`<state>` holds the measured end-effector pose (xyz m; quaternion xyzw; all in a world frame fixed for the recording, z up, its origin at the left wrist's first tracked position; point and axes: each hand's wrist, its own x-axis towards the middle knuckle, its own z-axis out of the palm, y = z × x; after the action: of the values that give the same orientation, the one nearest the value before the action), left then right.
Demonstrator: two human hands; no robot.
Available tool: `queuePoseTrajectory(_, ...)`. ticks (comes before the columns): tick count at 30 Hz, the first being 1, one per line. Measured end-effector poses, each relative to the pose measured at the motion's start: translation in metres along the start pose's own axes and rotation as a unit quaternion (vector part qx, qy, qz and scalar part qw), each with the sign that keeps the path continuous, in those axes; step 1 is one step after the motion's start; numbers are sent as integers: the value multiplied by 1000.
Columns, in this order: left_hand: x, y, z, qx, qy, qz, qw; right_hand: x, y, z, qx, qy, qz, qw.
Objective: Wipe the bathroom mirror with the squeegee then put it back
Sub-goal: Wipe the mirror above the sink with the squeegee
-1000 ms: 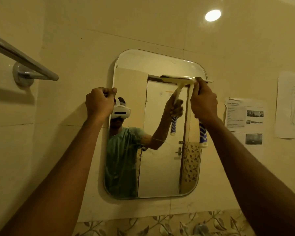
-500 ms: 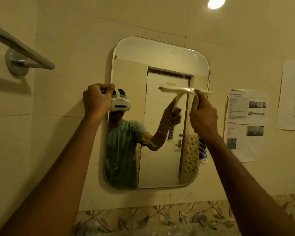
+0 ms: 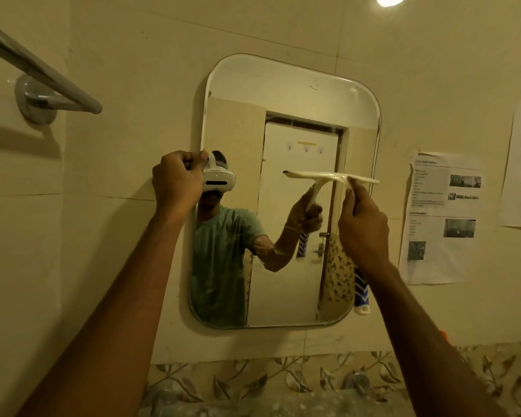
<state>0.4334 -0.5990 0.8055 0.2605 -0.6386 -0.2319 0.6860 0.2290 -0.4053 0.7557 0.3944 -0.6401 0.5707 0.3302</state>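
The right hand (image 3: 363, 227) grips the squeegee (image 3: 331, 177), blade level across the mirror (image 3: 286, 94) above its knuckles, while the left hand (image 3: 176, 179) pinches the mirror's near edge.

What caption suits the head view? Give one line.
Right hand draws a cream squeegee across the rounded wall mirror; left hand grips its edge.

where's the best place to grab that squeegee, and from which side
Probably the blue-striped handle of the squeegee, from below, as the right hand does: it hangs beneath the horizontal blade, leaving the blade free against the mirror.
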Motion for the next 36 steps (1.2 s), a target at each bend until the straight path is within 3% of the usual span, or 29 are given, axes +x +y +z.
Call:
queuePoseTrajectory(5,-3,-4,1,2,4,1,1000,32,-12,-5,5,7,-26,1000)
queuePoseTrajectory(15,-16,-17,-3,9,0,8,1000,-56,10,11,-2,-17,16,1000)
queuePoseTrajectory(23,-31,-34,-2,21,-14,-1,1000,-3,-4,7,-6,15,-7,1000)
queuePoseTrajectory(33,-46,-44,-3,27,-15,2,1000,-108,29,18,-34,-27,43,998)
queuePoseTrajectory(36,-46,-46,-3,47,-13,16,999,-101,18,8,-15,-52,60,997)
